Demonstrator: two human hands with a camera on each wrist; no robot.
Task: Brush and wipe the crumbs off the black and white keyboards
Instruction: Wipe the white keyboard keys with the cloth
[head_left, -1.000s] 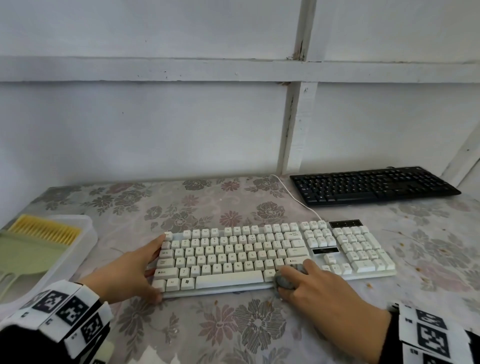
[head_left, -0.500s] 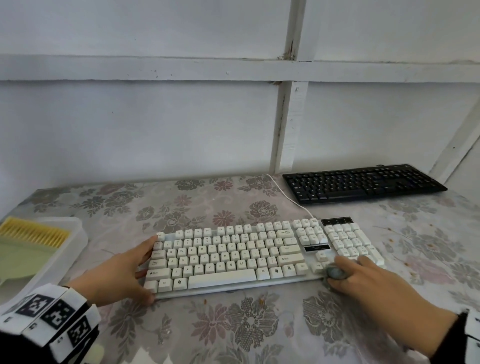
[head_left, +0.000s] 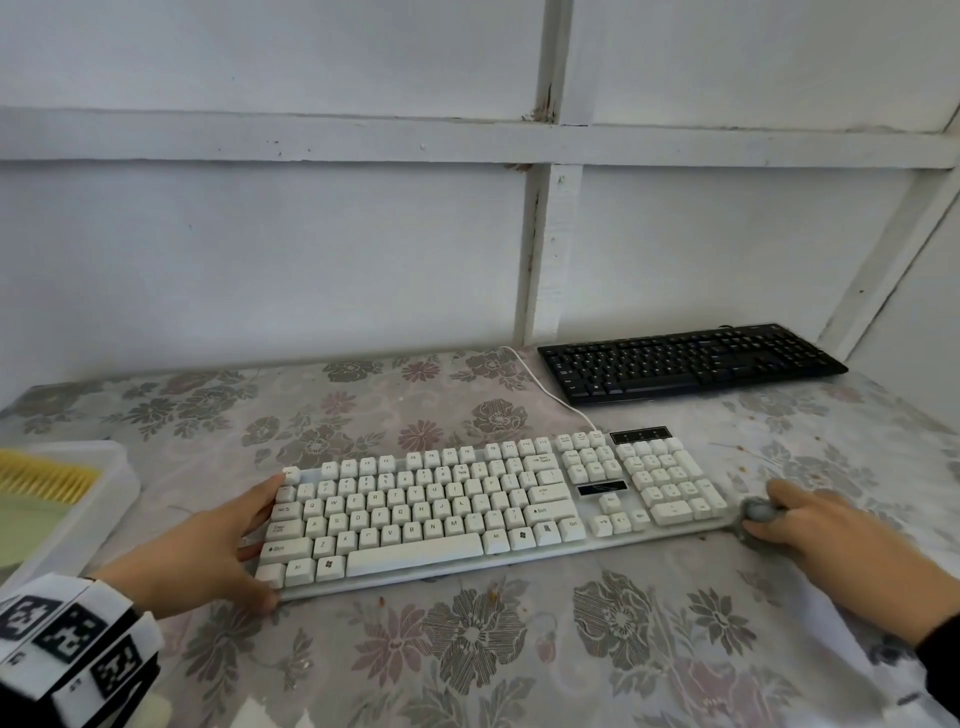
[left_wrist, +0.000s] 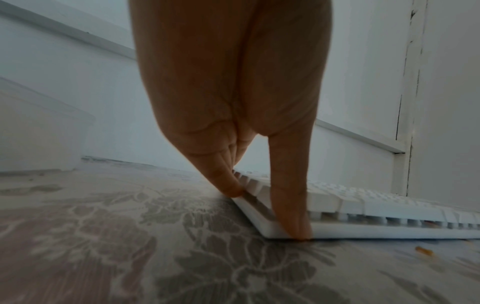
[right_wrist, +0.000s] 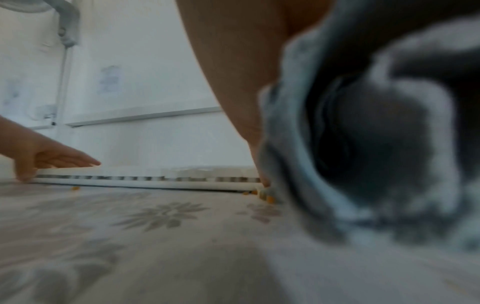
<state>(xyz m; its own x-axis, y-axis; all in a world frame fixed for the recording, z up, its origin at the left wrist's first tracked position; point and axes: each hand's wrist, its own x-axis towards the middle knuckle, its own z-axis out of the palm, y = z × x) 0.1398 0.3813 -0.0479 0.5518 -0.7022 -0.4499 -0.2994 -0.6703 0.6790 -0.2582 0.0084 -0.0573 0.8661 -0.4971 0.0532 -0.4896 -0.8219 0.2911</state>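
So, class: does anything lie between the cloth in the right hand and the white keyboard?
Nothing visible does. The right hand grips the grey cloth right at the white keyboard's right end, on the flowered tablecloth. The left hand steadies the other end.

White-painted plank wall (head_left: 260, 270) with chipped wooden battens (head_left: 537, 249); table under grey-pink floral cloth (head_left: 467, 649); lit by soft daylight.

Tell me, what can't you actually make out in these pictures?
- Grey cloth: head view, mostly hidden under the right hand; right wrist view, a close blur.
- Brush in the clear tub: cut off by the head view's left edge.
- Black keyboard: too far to spot crumbs.
- White keyboard: its left edge is covered by the left hand.
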